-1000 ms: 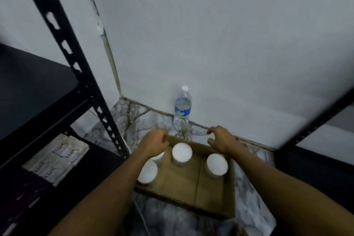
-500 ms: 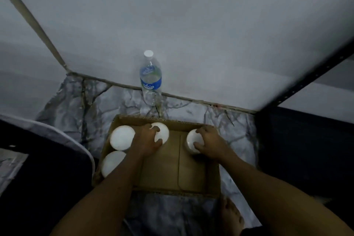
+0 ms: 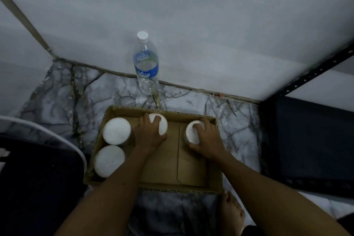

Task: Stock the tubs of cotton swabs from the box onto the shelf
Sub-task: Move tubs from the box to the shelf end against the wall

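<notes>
The left hand (image 3: 148,136) grips one white-lidded round tub (image 3: 160,123) and the right hand (image 3: 207,141) another (image 3: 192,134), both inside the shallow brown cardboard box (image 3: 191,178). Best lift straight up to clear the low walls. Two more tubs (image 3: 116,130) sit just left of the left hand; a clear plastic water bottle (image 3: 146,63) stands beyond.

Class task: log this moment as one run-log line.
left hand: grips white-lidded tub | right hand: grips second tub | both inside brown cardboard box
</notes>
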The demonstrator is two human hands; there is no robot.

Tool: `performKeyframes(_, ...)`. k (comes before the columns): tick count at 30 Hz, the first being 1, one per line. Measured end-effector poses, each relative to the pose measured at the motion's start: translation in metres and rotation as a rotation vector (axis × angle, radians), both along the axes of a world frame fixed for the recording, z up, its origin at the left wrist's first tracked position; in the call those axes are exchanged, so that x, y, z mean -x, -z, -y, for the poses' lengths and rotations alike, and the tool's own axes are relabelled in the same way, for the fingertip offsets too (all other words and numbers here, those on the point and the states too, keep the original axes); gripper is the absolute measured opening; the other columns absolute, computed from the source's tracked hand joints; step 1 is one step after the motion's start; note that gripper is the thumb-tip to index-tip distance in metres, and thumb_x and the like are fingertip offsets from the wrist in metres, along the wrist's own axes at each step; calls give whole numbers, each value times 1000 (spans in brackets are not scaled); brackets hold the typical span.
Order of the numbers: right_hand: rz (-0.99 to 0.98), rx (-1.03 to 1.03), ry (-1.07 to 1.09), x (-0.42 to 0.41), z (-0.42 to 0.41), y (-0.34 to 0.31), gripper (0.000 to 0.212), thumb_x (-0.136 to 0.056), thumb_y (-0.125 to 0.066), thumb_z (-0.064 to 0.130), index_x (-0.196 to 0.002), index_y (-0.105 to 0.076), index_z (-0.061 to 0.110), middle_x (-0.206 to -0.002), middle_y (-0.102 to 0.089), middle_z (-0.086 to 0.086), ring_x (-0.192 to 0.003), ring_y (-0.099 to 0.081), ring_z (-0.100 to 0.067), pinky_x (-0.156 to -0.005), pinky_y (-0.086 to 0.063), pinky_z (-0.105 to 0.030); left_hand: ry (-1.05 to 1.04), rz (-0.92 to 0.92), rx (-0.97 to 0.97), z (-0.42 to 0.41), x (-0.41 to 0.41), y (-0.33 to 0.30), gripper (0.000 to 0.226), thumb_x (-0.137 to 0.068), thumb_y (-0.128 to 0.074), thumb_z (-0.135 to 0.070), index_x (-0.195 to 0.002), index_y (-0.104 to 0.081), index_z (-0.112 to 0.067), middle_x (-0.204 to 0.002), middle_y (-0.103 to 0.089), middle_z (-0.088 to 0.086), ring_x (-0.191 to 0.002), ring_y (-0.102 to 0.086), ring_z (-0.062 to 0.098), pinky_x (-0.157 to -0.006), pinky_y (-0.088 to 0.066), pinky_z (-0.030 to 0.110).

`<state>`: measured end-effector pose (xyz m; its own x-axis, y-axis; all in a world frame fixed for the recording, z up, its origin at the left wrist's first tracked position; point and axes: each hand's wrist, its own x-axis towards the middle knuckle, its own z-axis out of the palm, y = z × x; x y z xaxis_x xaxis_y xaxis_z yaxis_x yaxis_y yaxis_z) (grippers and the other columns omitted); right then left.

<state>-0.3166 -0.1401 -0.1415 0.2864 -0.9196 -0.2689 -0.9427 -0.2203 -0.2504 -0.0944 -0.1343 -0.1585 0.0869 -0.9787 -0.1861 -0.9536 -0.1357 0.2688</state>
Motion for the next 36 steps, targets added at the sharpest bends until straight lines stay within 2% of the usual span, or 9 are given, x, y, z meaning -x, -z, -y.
performKeyframes(5,61,-15,48,-6,-2,-5,69,-78,-67,49,-133,-42,16,-149,-24,-15,-129,-33,-36,-103,-36,-44,15,-75,-7,-5,-2,-2,72,-73,-73,-48,-134,-47,-19,-141,-37,14,-123,-39,31,-91,-43,40)
performKeyframes(9,140,19,60,-10,-3,-13,68,-75,-68,52,-129,-49,15,-144,-32,-14,-121,-40,-35,-93,-44,-42,48,-124,0,-11,-5,-10,71,-71,-73,-49,-130,-49,-19,-138,-39,10,-122,-39,29,-88,-44,38)
performKeyframes(14,174,-19,89,-16,-7,-33,69,-76,-68,52,-131,-47,17,-144,-32,-8,-125,-36,-32,-97,-41,-42,41,-166,25,-20,-9,-35,69,-71,-73,-48,-130,-48,-20,-137,-37,8,-126,-33,28,-95,-40,38)
performKeyframes(22,165,-11,41,-23,-31,-71,69,-74,-69,51,-131,-49,18,-142,-37,-6,-124,-39,-29,-95,-43,-39,-56,-171,78,-56,-20,-92,69,-67,-75,-44,-128,-51,-22,-136,-39,5,-124,-34,27,-90,-41,36)
performKeyframes(25,192,-6,27,-31,-45,-84,68,-74,-70,50,-131,-48,19,-143,-36,-5,-125,-39,-28,-96,-42,-39,-107,-173,102,-84,-29,-113,69,-66,-75,-42,-128,-52,-22,-140,-38,6,-127,-33,29,-95,-38,37)
performKeyframes(29,213,7,-18,-44,-65,-102,69,-72,-69,53,-131,-48,22,-143,-37,-4,-124,-39,-28,-95,-45,-42,-183,-190,148,-123,-45,-134,74,-57,-67,-51,-124,-56,-21,-141,-40,6,-128,-34,29,-100,-38,38)
performKeyframes(32,245,35,-73,-56,-79,-119,69,-71,-68,56,-129,-50,23,-141,-41,-4,-122,-42,-28,-94,-46,-41,-213,-133,171,-151,-57,-154,70,-62,-72,-50,-124,-54,-24,-136,-41,1,-123,-36,25,-95,-39,35)
performKeyframes(36,271,74,-187,-71,-93,-147,71,-67,-66,61,-125,-54,21,-139,-44,-7,-116,-49,-28,-92,-48,-40,-283,-78,224,-182,-69,-184,73,-56,-61,-59,-121,-56,-26,-126,-48,0,-116,-41,27,-93,-41,36)
